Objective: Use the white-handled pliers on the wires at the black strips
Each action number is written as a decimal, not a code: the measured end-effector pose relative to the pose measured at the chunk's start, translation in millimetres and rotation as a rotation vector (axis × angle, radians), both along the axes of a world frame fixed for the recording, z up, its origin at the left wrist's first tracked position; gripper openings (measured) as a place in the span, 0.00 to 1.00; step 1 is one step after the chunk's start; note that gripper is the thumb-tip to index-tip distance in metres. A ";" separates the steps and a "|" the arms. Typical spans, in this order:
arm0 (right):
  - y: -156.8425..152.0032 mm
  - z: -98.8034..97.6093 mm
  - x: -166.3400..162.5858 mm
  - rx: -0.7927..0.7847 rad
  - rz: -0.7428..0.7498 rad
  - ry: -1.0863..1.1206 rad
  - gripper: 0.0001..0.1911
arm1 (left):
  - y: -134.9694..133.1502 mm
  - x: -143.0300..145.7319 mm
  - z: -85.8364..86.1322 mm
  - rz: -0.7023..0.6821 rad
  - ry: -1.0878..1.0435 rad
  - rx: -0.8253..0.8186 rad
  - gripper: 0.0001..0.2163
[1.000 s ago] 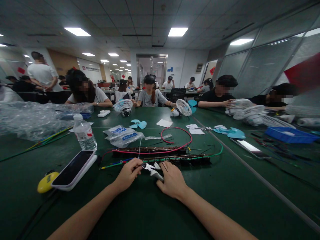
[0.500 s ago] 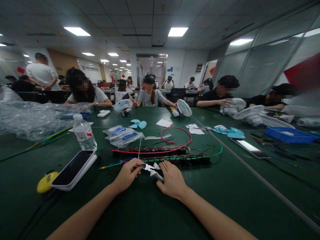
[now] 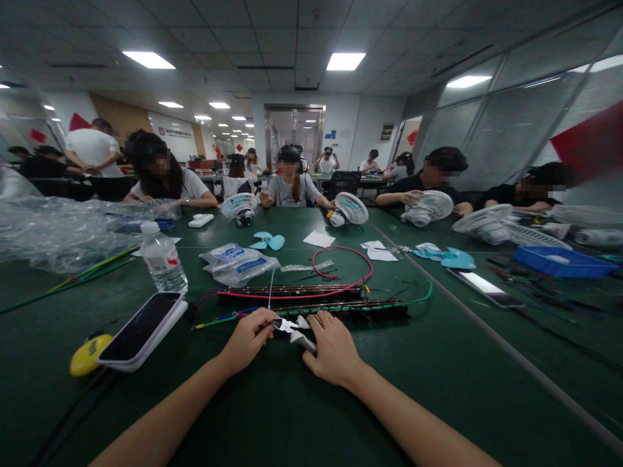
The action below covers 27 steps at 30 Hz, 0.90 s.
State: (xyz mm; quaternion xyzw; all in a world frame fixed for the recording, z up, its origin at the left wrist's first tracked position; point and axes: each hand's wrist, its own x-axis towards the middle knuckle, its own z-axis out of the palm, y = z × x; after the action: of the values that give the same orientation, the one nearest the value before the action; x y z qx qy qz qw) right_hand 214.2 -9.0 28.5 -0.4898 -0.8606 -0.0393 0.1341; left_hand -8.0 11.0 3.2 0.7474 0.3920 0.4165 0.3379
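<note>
My right hand (image 3: 335, 350) is closed around pliers (image 3: 288, 325) with pale grey handles; their metal jaws point left, slightly apart. At the jaw tips, the fingers of my left hand (image 3: 249, 340) are pinched together, and what they hold is hidden. A thin white strip like a cable tie (image 3: 271, 288) stands up just behind my left fingers. Beyond both hands lies a long black strip with copper-coloured bars (image 3: 379, 310), a green wire (image 3: 423, 297) running along it. Behind it is a second such strip (image 3: 292, 290) with a red wire (image 3: 318, 296).
Left of my hands are a phone (image 3: 141, 331), a yellow tape measure-like object (image 3: 90, 355) and a water bottle (image 3: 164, 259). Plastic bags (image 3: 238, 264), a blue fan blade (image 3: 267, 240) and papers (image 3: 318, 239) lie farther back. Co-workers across the table handle white fans (image 3: 350, 209).
My hands and the pliers hold nearly the same pose. Across the table, a co-worker at right has moved a white fan left and turned it.
</note>
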 end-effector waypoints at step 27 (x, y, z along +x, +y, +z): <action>5.8 -14.1 1.5 0.026 -0.028 0.032 0.23 | 1.5 -0.3 -0.8 0.004 0.006 0.006 0.09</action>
State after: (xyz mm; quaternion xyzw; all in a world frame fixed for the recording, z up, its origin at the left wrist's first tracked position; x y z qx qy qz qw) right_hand 215.7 -3.2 14.3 -0.5004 -0.8509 -0.0444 0.1535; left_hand -8.3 12.5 2.3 0.7490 0.3933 0.4161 0.3334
